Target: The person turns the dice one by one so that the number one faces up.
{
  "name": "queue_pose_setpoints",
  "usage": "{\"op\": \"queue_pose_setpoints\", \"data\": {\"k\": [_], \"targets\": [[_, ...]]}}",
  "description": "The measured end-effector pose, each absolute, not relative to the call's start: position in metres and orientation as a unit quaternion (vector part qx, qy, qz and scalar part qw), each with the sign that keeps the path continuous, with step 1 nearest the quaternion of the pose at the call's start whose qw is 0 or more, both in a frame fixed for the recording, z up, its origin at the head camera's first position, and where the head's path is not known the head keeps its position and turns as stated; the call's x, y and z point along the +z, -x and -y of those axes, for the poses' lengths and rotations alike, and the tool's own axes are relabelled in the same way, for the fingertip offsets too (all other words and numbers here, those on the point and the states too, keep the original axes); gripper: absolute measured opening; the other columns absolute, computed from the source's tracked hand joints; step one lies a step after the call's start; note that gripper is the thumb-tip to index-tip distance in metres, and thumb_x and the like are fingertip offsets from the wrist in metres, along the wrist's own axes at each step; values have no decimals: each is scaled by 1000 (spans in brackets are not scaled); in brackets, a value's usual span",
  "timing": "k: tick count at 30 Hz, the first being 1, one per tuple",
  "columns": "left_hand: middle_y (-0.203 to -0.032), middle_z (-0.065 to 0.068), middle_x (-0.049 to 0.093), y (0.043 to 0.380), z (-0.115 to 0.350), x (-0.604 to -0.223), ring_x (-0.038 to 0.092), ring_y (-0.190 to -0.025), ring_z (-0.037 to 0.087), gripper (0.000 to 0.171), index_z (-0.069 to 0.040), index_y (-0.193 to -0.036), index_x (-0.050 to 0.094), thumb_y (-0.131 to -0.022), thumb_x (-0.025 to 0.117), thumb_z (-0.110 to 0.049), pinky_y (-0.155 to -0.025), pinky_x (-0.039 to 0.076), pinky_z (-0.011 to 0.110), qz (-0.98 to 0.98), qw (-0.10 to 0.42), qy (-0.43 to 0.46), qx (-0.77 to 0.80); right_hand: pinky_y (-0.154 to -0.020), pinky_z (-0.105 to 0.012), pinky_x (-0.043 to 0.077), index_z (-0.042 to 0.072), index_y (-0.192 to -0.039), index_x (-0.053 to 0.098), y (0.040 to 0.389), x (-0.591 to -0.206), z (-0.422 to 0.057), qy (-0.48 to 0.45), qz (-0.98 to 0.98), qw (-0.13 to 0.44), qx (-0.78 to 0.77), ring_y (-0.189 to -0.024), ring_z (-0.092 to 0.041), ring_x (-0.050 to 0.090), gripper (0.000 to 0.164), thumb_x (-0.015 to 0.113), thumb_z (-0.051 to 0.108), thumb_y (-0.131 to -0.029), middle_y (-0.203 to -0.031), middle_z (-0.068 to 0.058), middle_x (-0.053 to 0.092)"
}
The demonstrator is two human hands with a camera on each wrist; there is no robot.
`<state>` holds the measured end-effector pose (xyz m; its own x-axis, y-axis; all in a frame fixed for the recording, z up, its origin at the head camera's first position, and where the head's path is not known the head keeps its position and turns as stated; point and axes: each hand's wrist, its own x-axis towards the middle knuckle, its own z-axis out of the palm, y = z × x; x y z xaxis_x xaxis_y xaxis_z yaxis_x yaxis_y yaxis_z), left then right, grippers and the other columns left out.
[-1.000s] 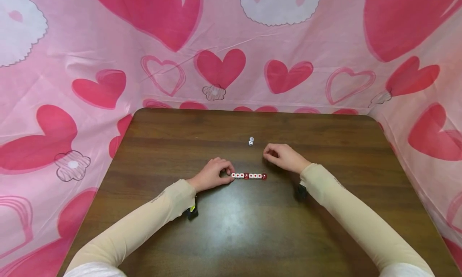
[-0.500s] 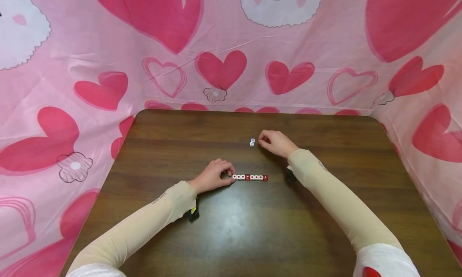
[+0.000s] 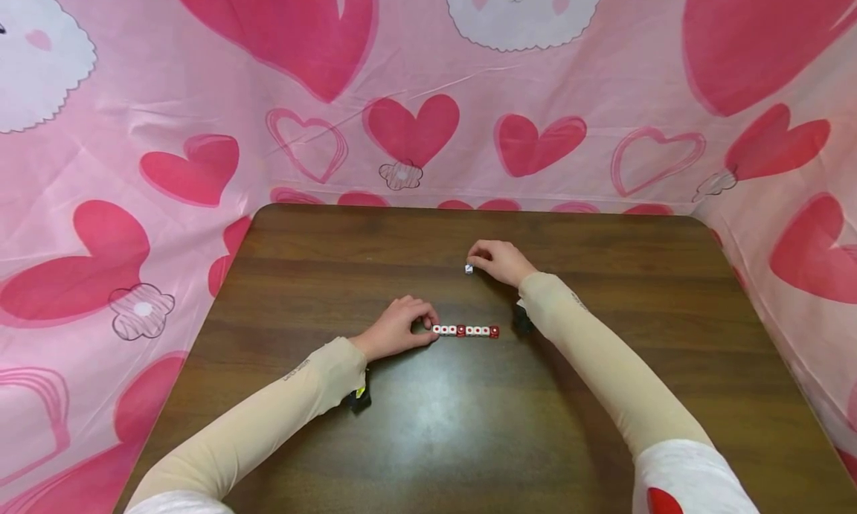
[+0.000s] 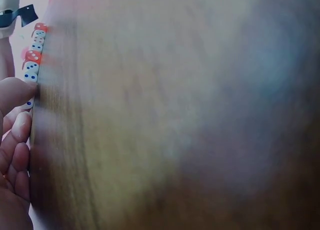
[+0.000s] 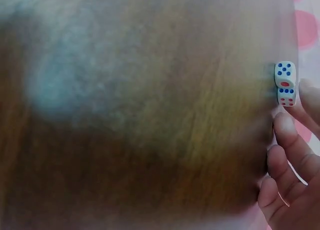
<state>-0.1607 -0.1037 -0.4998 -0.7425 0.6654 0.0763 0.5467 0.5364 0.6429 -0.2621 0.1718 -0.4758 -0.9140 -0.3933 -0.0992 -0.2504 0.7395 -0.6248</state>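
A straight row of dice (image 3: 469, 331), several white ones with two red among them, lies on the table. At its left end my left hand (image 3: 396, 328) holds the last white die (image 4: 28, 103) between thumb and forefinger. Farther back, two loose white dice touch each other. The nearer one (image 3: 469, 269) shows in front of my right hand (image 3: 501, 262), whose thumb and forefinger close round the farther one (image 5: 286, 97). In the head view the fingertips cover that farther die. The other fingers of the right hand are bent below it in the right wrist view.
The brown wooden table (image 3: 321, 254) has rounded far corners. A pink cloth with hearts (image 3: 535, 142) hangs close behind it and along both sides. Each wrist carries a small dark camera (image 3: 359, 395) under the sleeve.
My right hand has moved back and to the left, from beyond the row to the two loose dice, and its fingers now cover one. The left hand stays at the row's end.
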Motion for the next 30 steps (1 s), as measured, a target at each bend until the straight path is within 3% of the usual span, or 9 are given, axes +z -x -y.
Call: {"op": "queue_pose_setpoints", "data": {"k": [7, 15, 30], "targets": [[-89, -11, 61, 159, 104, -499, 47, -86, 10, 11, -20, -100, 70, -94, 79, -23, -84, 34, 35, -872, 82, -350, 334, -101, -49, 48, 10, -114, 70, 260, -478, -173, 191, -927, 100, -308, -107, -29, 66, 17, 64, 23, -105, -111, -9, 74], [-89, -11, 61, 161, 103, -500, 47, -87, 11, 12, -20, -100, 70, -93, 80, -23, -83, 34, 34, -872, 80, -349, 333, -87, -43, 48, 9, -109, 66, 258, -477, -177, 183, -918, 102, -335, -90, -26, 62, 13, 69, 18, -101, -94, -8, 68], [-89, -11, 61, 160, 103, -502, 47, -87, 11, 12, -20, -99, 70, -92, 80, -23, -84, 33, 34, -872, 72, -352, 333, -74, -34, 42, 7, -101, 63, 252, -479, -183, 195, -913, 116, -339, -76, -19, 54, 17, 77, 15, -95, -81, -4, 61]]}}
